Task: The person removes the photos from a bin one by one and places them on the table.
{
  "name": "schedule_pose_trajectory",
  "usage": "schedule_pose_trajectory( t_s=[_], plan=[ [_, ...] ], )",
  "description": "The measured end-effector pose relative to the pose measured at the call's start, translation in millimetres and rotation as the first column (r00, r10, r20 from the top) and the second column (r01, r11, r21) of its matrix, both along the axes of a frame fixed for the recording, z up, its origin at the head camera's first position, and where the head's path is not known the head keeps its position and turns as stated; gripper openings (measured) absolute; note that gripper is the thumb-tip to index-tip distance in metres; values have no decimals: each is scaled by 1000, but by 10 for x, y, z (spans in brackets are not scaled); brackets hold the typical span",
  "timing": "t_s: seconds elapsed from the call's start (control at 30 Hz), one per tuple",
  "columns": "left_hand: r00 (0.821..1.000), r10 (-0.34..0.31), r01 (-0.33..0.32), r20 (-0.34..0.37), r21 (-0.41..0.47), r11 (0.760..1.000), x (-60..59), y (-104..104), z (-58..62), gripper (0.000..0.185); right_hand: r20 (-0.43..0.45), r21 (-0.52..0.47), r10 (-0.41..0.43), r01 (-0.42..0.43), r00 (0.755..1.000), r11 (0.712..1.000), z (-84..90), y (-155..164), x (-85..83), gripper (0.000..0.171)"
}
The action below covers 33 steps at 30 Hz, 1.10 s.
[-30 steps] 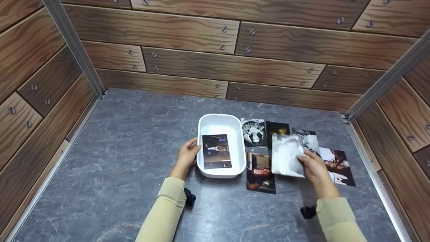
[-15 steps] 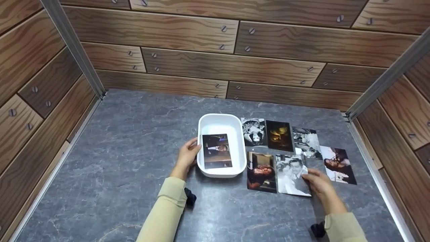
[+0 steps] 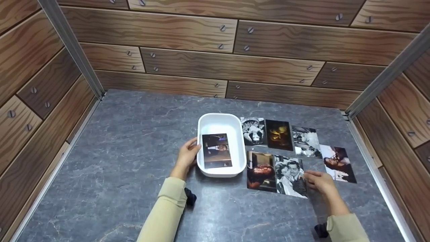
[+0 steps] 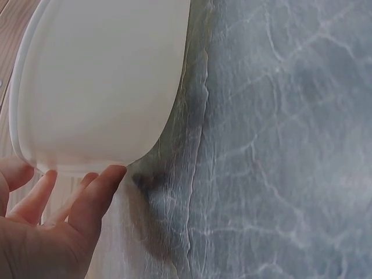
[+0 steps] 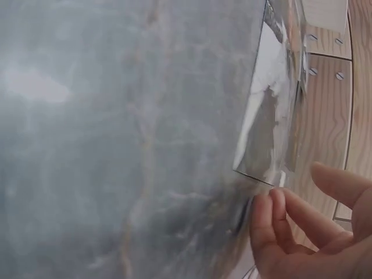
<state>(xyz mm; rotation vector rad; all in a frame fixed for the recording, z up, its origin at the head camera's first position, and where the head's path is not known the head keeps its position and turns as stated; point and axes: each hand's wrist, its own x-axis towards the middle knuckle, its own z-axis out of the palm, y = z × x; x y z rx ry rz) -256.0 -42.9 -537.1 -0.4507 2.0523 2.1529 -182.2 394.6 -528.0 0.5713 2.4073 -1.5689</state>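
Observation:
In the head view, my left hand [image 3: 188, 156] touches the left side of a white plastic tub [image 3: 221, 173]. The left wrist view shows the fingertips against the tub's [image 4: 104, 87] outer wall and the thumb by its rim. Inside the tub lies a colour photo [image 3: 216, 153] of a person in a dark suit. My right hand [image 3: 320, 183] is at the right edge of a black-and-white photo [image 3: 289, 176] of a couple, flat on the table; in the right wrist view, its thumb is spread from the fingers. Left of that photo lies a brownish photo [image 3: 261, 171].
Behind these lie a black-and-white photo [image 3: 253, 131], a dark photo with yellow glow [image 3: 279, 135] and another black-and-white one [image 3: 306, 141]. A colour photo [image 3: 338, 163] lies farthest right. Wood-patterned walls [image 3: 215, 50] stand around the grey marbled table [image 3: 144, 127].
My right hand carried the black-and-white photo towards the front of the table, laid it beside the brownish one and let go. My left hand and the tub stayed put.

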Motion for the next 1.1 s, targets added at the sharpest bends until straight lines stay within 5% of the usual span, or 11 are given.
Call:
schedule_pose_trajectory(
  t_s=[0.2,0.33,0.5,0.83,1.1],
  plan=[
    [1000,2,-2,4,-4,1000,-2,-1,-3,42,12,125,18,-19,1000,992,188,-93,-125,70],
    [1000,-5,5,13,-12,1000,-5,1,-2,42,-37,-26,-20,19,999,999,360,-240,-274,79],
    [1000,-6,6,26,-28,1000,-6,1,-5,43,-132,-236,-115,81,985,968,527,-541,-486,79],
    [1000,-1,1,17,-5,1000,-5,2,4,42,-233,-282,-87,18,969,959,687,-1301,-825,75],
    [1000,-5,5,24,-12,1000,4,-4,-11,42,-295,-346,-44,-64,955,936,518,-1978,-827,72]
  ],
)
